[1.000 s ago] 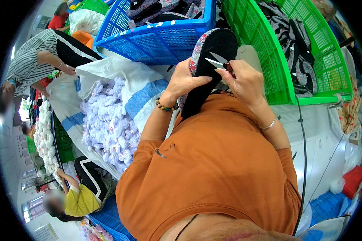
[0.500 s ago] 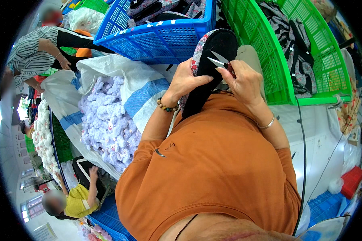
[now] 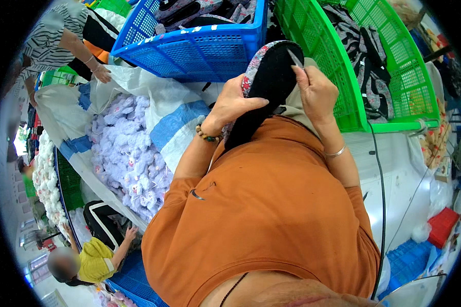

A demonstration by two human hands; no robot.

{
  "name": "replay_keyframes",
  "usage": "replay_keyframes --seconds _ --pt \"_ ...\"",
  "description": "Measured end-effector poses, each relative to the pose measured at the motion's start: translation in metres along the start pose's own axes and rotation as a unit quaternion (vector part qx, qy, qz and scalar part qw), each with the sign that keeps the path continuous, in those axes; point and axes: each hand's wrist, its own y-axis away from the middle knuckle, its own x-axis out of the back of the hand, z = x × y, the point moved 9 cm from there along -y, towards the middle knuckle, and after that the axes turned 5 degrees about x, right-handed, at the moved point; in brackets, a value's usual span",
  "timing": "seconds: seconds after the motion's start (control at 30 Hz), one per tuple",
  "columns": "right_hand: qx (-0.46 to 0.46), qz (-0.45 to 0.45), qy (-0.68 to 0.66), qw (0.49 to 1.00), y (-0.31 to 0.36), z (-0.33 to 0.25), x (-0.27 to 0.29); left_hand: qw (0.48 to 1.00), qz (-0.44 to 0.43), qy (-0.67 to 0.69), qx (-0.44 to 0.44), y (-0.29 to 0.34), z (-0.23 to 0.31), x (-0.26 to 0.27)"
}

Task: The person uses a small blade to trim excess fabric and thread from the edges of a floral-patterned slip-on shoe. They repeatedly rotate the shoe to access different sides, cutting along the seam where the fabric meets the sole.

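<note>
A slipper with a black sole and a grey-and-red floral edge is held up before my chest, sole toward me. My left hand grips it by its left side, thumb lying across the sole. In my right hand is a pair of scissors; their pointed blades reach the sole's upper right edge, and the handles are hidden in my fingers. Whether the blades touch the slipper I cannot tell.
Ahead stands a blue crate of floral slippers, with a green crate of more at the right. A white woven sack of fluffy lilac items lies left. Two people work at the left. A black cable hangs at the right.
My right hand has moved the scissors up and right to the slipper's edge; the spread blades now look closer together. The striped-shirted person's hand has moved over to the sack.
</note>
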Motion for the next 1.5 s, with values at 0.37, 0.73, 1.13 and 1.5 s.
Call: replay_keyframes --seconds 0.37,0.73,1.13,1.5 --pt "0.035 -0.004 -0.131 0.991 0.013 -0.004 -0.01 0.917 -0.097 0.382 0.062 -0.01 -0.032 0.019" --pt "0.21 -0.114 -0.136 0.961 0.041 -0.029 -0.035 0.905 -0.07 0.415 0.062 -0.01 -0.05 0.021" --pt "-0.151 -0.128 -0.281 0.939 0.052 0.047 -0.074 0.957 0.021 -0.29 0.016 -0.007 -0.041 0.004" --pt "-0.137 -0.207 -0.134 0.959 0.063 0.09 -0.094 0.963 0.004 -0.251 -0.1 0.011 -0.003 -0.01"
